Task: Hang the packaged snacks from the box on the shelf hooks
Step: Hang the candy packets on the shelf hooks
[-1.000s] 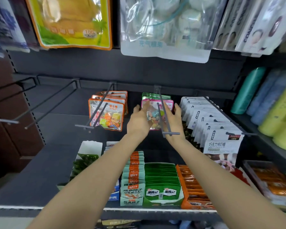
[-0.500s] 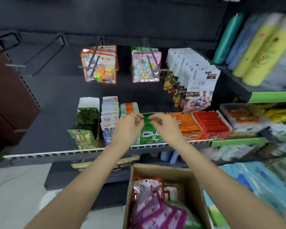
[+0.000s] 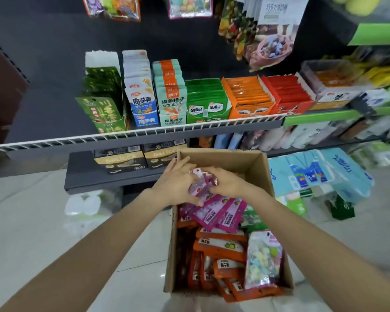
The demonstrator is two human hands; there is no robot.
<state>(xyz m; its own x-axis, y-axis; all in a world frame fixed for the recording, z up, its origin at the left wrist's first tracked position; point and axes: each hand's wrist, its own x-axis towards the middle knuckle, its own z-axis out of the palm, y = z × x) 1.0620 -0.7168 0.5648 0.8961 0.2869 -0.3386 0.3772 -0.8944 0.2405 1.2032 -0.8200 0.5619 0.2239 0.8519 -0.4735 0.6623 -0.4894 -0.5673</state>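
**Both hands lift a pink snack packet from the box**

View from a head camera, looking down past two bare forearms into an open cardboard box on a pale tiled floor, in front of a shop shelf unit.

The left hand and right hand meet over the far end of the box. Between them is a pink snack packet, glossy and partly see-through, w/ a white hang tab at its top end. The left hand cradles it from the side, thumb under its lower edge, fingers fairly straight. The right hand's fingers curl over the top of the packet, pinching it near the tab. The packet sits just above the heap inside the box, not yet clear of it.

Beneath lie more magenta packets, a layer of orange packets and a clear bag of pastel sweets at the right side.

Handling, as a judgement: the packet looks light, thin and floppy, its film slippery, contents loose inside (likely to sag if held by one corner). Best hold is prob. the stiffer header strip on either side of the hang hole, keeping the hole open for the hook.

Above, the shelf carries rows of boxed snacks behind a white rail. Hanging packets show at the top edge; the hooks themselves are out of frame.
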